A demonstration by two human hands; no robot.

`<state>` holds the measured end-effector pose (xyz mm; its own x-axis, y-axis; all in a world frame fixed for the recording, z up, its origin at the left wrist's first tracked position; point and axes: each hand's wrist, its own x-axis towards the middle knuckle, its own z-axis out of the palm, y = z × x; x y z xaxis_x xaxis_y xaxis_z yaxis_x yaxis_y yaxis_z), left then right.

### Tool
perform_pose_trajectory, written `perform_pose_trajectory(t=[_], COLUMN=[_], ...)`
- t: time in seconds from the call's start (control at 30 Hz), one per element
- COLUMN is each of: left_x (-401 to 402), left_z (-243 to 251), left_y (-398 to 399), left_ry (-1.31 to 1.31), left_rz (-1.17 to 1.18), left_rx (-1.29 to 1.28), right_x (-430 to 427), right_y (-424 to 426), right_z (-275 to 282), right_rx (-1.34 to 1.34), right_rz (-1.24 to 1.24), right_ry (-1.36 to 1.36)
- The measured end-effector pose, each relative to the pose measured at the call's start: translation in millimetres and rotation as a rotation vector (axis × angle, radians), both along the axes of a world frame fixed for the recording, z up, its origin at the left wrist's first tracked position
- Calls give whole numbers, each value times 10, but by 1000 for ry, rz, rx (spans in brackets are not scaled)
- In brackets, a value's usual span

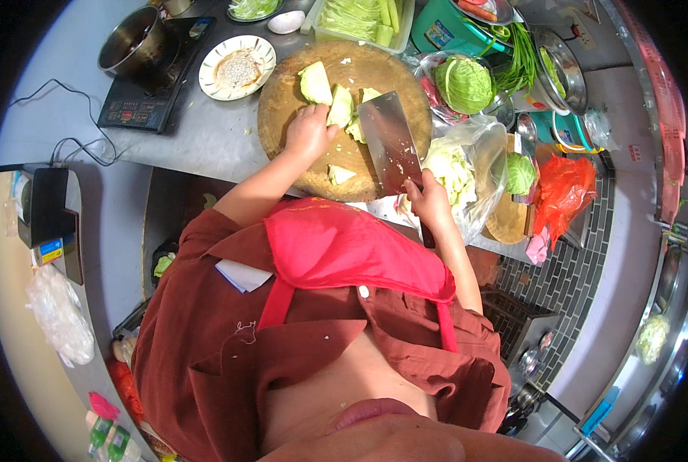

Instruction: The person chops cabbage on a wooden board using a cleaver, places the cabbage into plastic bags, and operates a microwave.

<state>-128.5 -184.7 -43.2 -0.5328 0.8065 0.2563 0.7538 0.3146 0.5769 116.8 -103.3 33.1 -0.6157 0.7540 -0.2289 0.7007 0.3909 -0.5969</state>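
Observation:
On a round wooden chopping board (286, 138) lie several cut pieces of green cabbage. My left hand (309, 133) rests on the board with its fingertips against a cabbage wedge (340, 106); whether it grips the wedge is hard to see. Another cabbage wedge (315, 83) lies just beyond those fingers. My right hand (428, 199) holds a cleaver (391, 141) by its handle. The broad blade lies over the right part of the board, beside the cut cabbage, with small bits stuck to it. A small cabbage scrap (340, 174) sits near the board's front edge.
Right of the board are a plastic bag of cut cabbage (450, 179), a whole cabbage (464, 85) and a red plastic bag (566, 182). A patterned plate (237, 67) and an induction cooker (141, 107) bearing a metal pot (130, 43) stand left. Behind is a plastic tub (404, 40) of sliced vegetables.

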Motion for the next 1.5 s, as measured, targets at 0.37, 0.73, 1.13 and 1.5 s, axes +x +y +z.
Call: perform_pose_trajectory(t=[0.37,0.73,1.13,1.5], left_x=[-192,-117,-118,-105], left_z=[-53,-54,-162,-122], left_y=[-124,-312,-317,-351], left_ry=[108,-175,-242,-217], left_rz=[-352,-182,-164,-198], left_rx=[234,235,324,301], right_x=[58,-221,-311,-676], right_y=[-58,80,163,76], right_z=[164,344,171,78], right_rx=[-250,-211,139,194], right_rz=[-116,31,306,483], right_ry=[78,15,29,-250])
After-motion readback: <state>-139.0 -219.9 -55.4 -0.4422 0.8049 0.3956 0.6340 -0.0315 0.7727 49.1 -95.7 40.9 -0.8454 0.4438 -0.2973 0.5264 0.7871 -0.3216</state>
